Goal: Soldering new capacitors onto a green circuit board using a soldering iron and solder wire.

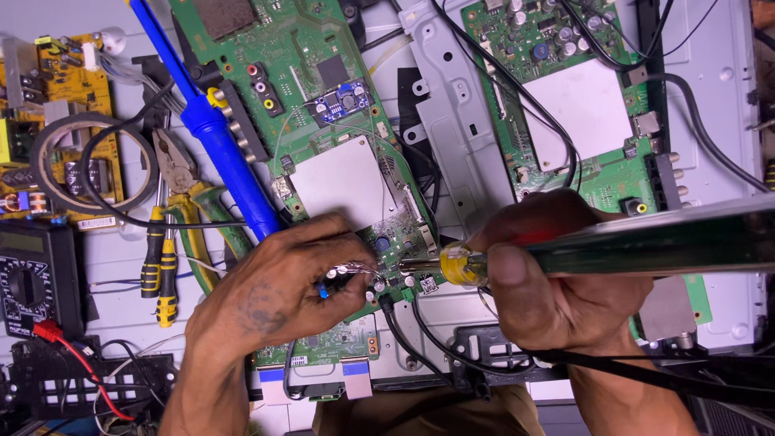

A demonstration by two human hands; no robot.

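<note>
Left hand (274,295) pinches a thin, easily bent wire (353,269); right hand (557,282) clamps the screwdriver (565,254) by its rigid handle over the fragile board (339,186).

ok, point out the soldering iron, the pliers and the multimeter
soldering iron (211,133), head view, on its blue handle above the left hand.
pliers (173,161), head view, on the metal jaws by the pivot.
multimeter (28,287), head view, on the dial at the left edge.

pliers (179,165) left of circuit board (339,173) | multimeter (32,278) far left | second board (577,105) right
</note>
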